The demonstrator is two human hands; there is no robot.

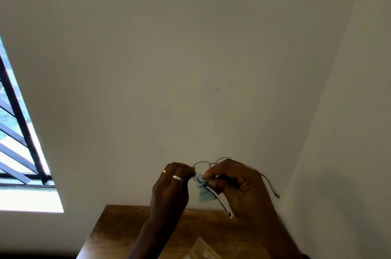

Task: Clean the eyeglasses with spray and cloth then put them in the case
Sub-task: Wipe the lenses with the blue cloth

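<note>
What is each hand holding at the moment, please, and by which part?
The left hand grips the glasses at the lens rim's left edge. The right hand pinches the cloth by its top against that lens.

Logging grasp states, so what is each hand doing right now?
Left hand: closed on the eyeglasses frame.
Right hand: closed, pinching the cloth against the eyeglasses.
</note>
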